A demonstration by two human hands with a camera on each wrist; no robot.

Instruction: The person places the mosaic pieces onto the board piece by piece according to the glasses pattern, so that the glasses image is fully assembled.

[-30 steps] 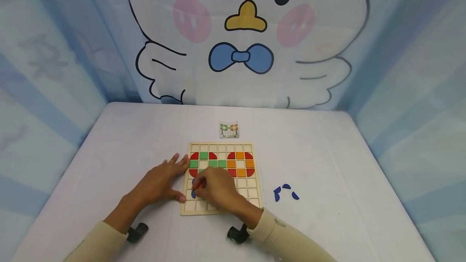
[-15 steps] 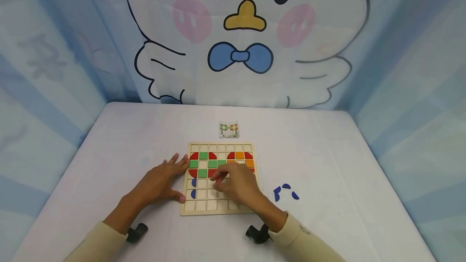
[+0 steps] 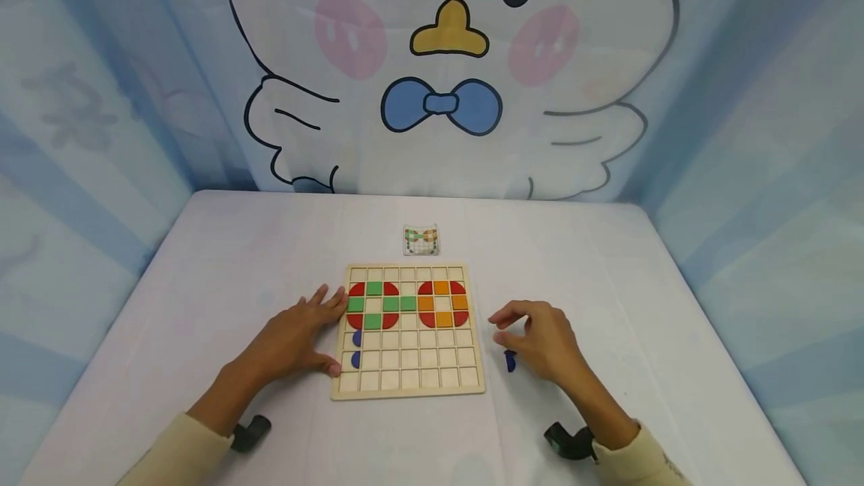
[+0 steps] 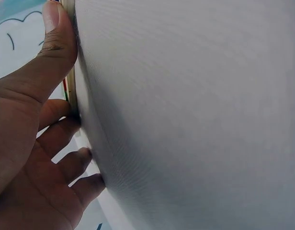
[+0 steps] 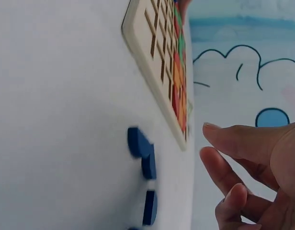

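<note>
A square wooden grid board (image 3: 428, 380) lies on the table. My left hand (image 3: 286, 340) rests at its left edge, fingers spread, with the thumb (image 4: 59, 43) against the board's side. Red, green and orange pieces fill part of the upper rows. Two blue half-round pieces (image 3: 356, 338) sit in the leftmost column below them. To the right of the board, my right hand (image 3: 547, 336) hovers over loose blue half-round pieces (image 5: 150, 206). Its thumb and index finger are apart, with nothing between them. In the head view the hand hides most of these loose pieces.
A small printed pattern card (image 3: 421, 241) lies behind the board. The white table (image 3: 648, 336) is backed by a curtain (image 3: 442, 156) with a cartoon bird on it. A black camera mount (image 3: 569, 441) is strapped at the right wrist, another (image 3: 251, 433) at the left.
My right hand has left the board's left column and moved right, to the loose blue pieces. Two blue half-round pieces now show uncovered on the board. My left hand has stayed in place.
</note>
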